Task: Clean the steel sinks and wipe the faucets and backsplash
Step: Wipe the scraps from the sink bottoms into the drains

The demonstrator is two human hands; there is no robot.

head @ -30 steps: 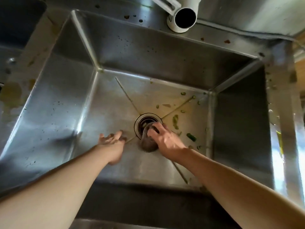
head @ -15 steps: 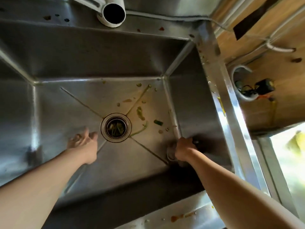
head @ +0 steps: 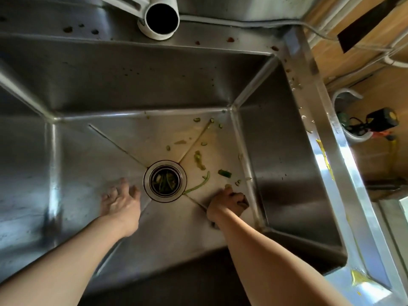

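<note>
**sinkguy22:** ok so where's everything sitting relative to the drain?

**mopmaster:** the drain is in the middle of the steel sink floor, and there are green veg bits down inside it. The left hand is just left of the drain, fingers spread and relaxed, resting on the floor, not holding anything. The right hand is to the right of the drain, near the basin's right wall, fingers curled tight round a dark scrubbing pad pressed against the floor.

**sinkguy22:** and the gunk?

**mopmaster:** green scraps are scattered beyond and right of the drain, with a long thin strip curling just off its right edge. The faucet spout hangs well beyond the drain, its open mouth pointing at the camera. There are brown specks on the back ledge, and yellow smears on the right rim, far right of the drain.
</note>
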